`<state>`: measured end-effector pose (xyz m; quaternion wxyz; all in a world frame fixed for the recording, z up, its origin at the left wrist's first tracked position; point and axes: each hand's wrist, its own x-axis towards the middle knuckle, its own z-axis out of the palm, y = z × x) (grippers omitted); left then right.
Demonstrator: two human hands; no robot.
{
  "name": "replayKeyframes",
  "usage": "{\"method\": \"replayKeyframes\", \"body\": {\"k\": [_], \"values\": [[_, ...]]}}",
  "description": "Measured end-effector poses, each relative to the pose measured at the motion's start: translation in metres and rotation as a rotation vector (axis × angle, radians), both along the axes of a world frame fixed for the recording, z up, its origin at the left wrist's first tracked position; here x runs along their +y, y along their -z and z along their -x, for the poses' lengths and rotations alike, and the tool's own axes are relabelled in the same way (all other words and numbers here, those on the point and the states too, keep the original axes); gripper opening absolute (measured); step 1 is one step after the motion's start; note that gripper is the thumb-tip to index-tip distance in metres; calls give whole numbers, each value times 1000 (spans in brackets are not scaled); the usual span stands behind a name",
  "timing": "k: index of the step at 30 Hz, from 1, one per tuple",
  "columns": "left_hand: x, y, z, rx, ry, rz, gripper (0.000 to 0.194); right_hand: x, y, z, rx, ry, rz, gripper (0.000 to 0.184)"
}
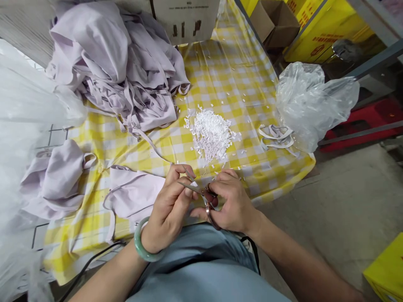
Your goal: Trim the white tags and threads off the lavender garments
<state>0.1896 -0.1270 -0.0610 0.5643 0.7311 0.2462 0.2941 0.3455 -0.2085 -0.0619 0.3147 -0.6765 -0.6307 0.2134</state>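
Observation:
In my right hand (234, 203) is a pair of scissors (206, 197), fingers through the brown-copper handles. Their blades stand apart and point left, toward the fingertips of my left hand (174, 197). A small white piece (194, 183) shows between the blades. My left hand is pinched closed beside a thin lilac strap (154, 147) that runs up toward the pile; whether it grips the strap or a part of the lilac garment (135, 191) lying behind it is hidden. Just beyond both hands is a heap of small white cut pieces (212, 134).
A large pile of lilac garments (119, 63) fills the back left, with another lilac garment (55, 180) at left. Loose straps (277, 136) lie at right beside a clear plastic bag (311, 100). A yellow checked cloth (245, 79) covers the table. Cardboard boxes (189, 21) stand behind.

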Motion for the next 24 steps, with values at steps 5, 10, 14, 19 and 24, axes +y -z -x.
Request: {"method": "replayKeyframes", "body": {"k": [5, 10, 14, 19, 24], "values": [[0, 0, -6, 46, 32, -25, 28, -5, 2, -3, -36, 55, -16, 49], [2, 1, -18, 63, 88, -15, 29, -14, 12, -8, -142, 156, -39, 47], [3, 4, -25, 70, 122, 52, 30, -21, 22, -10, -97, 232, 12, 50], [6, 8, -24, 99, 116, 167, 34, -22, 19, -14, 155, 269, 92, 47], [1, 3, -21, 95, 168, 85, 28, -16, 13, -12, 376, 180, 23, 35]]}}
